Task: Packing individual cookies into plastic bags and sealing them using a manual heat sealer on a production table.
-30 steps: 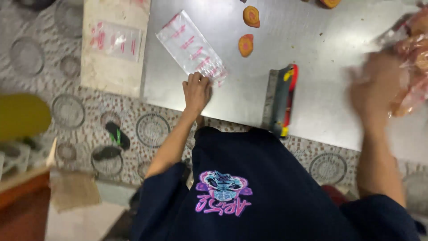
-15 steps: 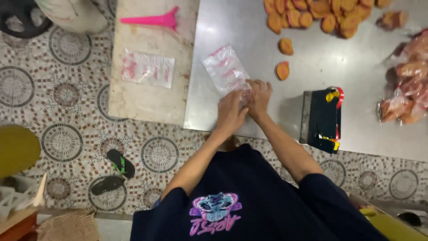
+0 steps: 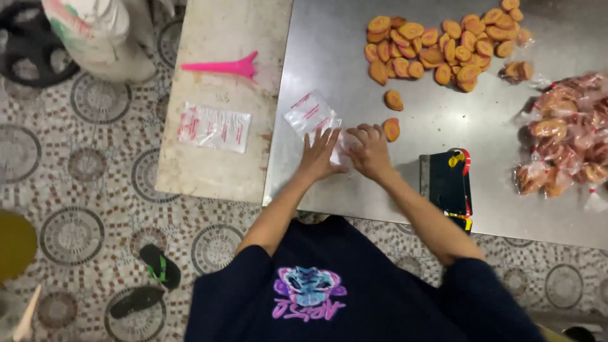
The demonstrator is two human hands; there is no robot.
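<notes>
A clear plastic bag (image 3: pixel 310 116) with red print lies on the steel table (image 3: pixel 437 177). My left hand (image 3: pixel 318 155) rests flat on its near end, fingers spread. My right hand (image 3: pixel 370 151) presses down beside it on the bag's near edge, fingers bent. Whether either hand grips the bag or only presses it I cannot tell. Two loose orange cookies (image 3: pixel 392 115) lie just right of my right hand. A big heap of orange cookies (image 3: pixel 437 47) sits farther back on the table.
A black bag sealer (image 3: pixel 448 188) with red and yellow trim lies right of my right arm. Filled cookie bags (image 3: pixel 565 149) pile at the right edge. A stone side table (image 3: pixel 218 95) on the left carries more empty bags (image 3: pixel 214 127) and a pink funnel (image 3: pixel 223 66). Sandals (image 3: pixel 149 282) lie on the patterned floor.
My right hand came in from the filled bags at the right and joined my left hand on the clear bag. The view has tilted up, showing the cookie heap.
</notes>
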